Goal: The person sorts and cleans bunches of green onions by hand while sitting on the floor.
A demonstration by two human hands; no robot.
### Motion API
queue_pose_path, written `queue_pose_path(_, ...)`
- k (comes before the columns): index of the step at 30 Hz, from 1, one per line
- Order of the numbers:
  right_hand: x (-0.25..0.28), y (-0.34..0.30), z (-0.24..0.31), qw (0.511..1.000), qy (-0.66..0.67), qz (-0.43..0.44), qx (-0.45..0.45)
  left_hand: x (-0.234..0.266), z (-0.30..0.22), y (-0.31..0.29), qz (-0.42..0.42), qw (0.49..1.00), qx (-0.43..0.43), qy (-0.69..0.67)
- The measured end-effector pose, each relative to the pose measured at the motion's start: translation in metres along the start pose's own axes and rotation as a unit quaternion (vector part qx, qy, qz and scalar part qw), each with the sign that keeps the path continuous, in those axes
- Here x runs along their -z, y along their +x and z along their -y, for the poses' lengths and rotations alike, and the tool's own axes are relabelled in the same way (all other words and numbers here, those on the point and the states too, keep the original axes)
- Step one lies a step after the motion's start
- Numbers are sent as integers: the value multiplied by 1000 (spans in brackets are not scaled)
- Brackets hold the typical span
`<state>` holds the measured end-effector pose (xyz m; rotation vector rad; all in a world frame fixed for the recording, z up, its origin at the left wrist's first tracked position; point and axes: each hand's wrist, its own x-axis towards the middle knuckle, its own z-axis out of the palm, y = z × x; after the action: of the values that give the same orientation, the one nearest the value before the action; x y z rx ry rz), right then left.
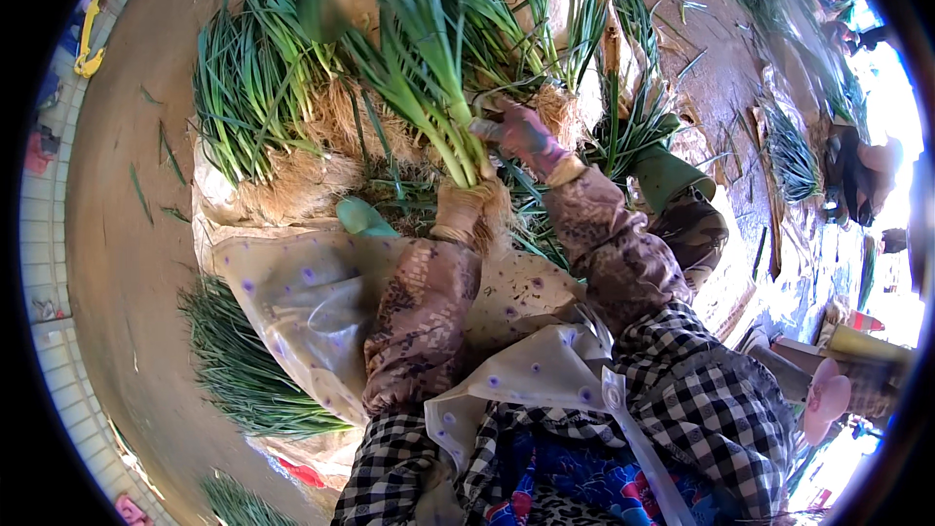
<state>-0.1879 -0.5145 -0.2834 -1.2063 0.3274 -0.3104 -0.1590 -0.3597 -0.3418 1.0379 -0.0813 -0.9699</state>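
My left hand (460, 209), in a tan glove, is closed around the root end of a bunch of green garlic (443, 122). Pale stems rise from it to long flat leaves, tilted up and left, and stringy roots hang beside the wrist. My right hand (534, 144), in a pink patterned glove, presses its fingers together against the right side of the stems; what lies between them cannot be made out. Beyond both hands, more green garlic (258, 73) lies in heaps, with tangled beige roots (355, 122) facing me.
A pale spotted plastic apron (292, 282) covers my lap. Green boots (672, 175) show on both sides of the hands. Another leafy pile (248, 360) lies at the left on the brown floor (127, 234). At the right are another bundle (791, 151) and a dark-clad person (857, 170).
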Motion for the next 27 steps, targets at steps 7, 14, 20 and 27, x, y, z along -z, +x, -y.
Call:
queue_pose_path(7, 3, 1, -35, 986, -81, -143, 33, -9, 24, -35, -90, 987, -104, 78)
queue_pose_path(14, 4, -42, -29, 799, -531, -248, 132, 30, 79, -15, -39, 968, -27, -245)
queue_pose_path(20, -7, -89, 16, 981, 93, -164, -47, -3, 36, -25, -98, 987, 59, -112)
queue_pose_path(27, 2, -159, 34, 984, 151, -90, 4, 16, 17, -28, -98, 983, 130, -89)
